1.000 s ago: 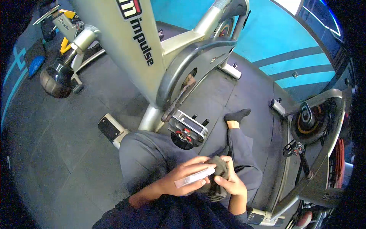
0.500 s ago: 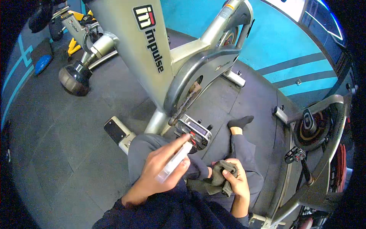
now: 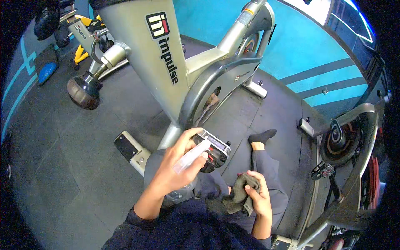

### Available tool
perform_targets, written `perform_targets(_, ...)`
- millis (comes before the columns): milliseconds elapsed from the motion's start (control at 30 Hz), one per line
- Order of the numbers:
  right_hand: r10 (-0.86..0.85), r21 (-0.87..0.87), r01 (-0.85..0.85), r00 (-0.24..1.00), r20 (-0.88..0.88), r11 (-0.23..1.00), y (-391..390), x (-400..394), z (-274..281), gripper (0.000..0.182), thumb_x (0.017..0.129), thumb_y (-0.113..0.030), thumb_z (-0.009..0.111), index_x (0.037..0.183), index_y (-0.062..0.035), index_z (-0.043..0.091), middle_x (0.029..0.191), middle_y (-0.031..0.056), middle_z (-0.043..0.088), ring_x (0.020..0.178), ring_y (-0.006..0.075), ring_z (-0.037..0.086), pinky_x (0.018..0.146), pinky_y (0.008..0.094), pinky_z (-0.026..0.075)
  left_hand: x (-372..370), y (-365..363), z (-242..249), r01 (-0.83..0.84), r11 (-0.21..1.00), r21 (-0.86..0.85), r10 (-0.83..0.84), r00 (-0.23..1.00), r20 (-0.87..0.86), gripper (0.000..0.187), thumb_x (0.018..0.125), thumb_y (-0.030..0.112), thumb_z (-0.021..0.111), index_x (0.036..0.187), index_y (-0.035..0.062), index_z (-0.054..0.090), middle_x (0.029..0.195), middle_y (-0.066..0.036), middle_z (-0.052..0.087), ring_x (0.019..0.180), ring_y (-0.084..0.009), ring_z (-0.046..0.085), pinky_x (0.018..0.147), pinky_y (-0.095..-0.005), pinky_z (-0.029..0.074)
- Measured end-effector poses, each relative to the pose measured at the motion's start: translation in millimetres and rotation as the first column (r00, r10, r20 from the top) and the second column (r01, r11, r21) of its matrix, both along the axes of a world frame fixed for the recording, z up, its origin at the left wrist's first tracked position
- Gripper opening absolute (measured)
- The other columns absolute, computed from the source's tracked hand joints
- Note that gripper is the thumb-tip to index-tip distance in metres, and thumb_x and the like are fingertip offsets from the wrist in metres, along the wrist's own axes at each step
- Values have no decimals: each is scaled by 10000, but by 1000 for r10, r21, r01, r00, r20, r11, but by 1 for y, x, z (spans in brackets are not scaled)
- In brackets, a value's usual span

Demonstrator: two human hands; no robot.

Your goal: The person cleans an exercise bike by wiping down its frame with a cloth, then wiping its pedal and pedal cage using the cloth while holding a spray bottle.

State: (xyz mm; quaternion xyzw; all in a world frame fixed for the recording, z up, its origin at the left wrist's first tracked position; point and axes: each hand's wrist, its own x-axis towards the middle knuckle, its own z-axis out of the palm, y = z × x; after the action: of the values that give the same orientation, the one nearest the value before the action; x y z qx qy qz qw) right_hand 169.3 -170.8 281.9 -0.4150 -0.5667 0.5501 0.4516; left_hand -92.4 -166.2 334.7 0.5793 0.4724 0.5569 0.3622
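Observation:
In my left hand (image 3: 179,163) is a white translucent tube (image 3: 191,156), its narrow tip at the bike pedal (image 3: 215,151). Those fingers also curl around the pedal's near side. The pedal is black and silver with red parts inside. My right hand (image 3: 260,195) grips a crumpled dark olive cloth (image 3: 241,194) above my lap. The grey exercise bike frame (image 3: 154,62) rises in front of me, and its dark wheel cover (image 3: 208,89) is behind the pedal. A clear rounded object (image 3: 181,193) shows partly below my left wrist.
A second bike (image 3: 348,137) stands at the right. At the upper left are a yellow and grey machine (image 3: 81,37) and a blue dome (image 3: 47,71). My foot in a dark sock (image 3: 263,136) rests on dark floor tiles (image 3: 54,166). A stabiliser foot (image 3: 130,150) sticks out at left.
My left hand has moved slightly up and left, its fingers now around the pedal's side, and the tube tip has shifted up. The clear object has come into view. My right hand has barely moved.

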Motion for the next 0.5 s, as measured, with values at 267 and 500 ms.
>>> perform_targets(267,-37,239,29,999,30,971,17,-6,17,252,841,71,509,1075,-2,564,1140,149,590,1103,243,549,966,342,406,-2,4,-6,-9,1000,3,9,999,-31,584,831,35,573,1368,11,345,792,-85,628,697,-156,640,667,-285,496)
perform_targets(500,-74,250,60,996,47,966,28,-17,21,225,840,-13,551,1064,7,548,1113,157,593,1060,235,558,936,336,414,-8,6,-9,-25,1000,16,25,999,-32,589,826,70,613,1358,14,367,773,-81,594,672,-147,573,643,-304,457)
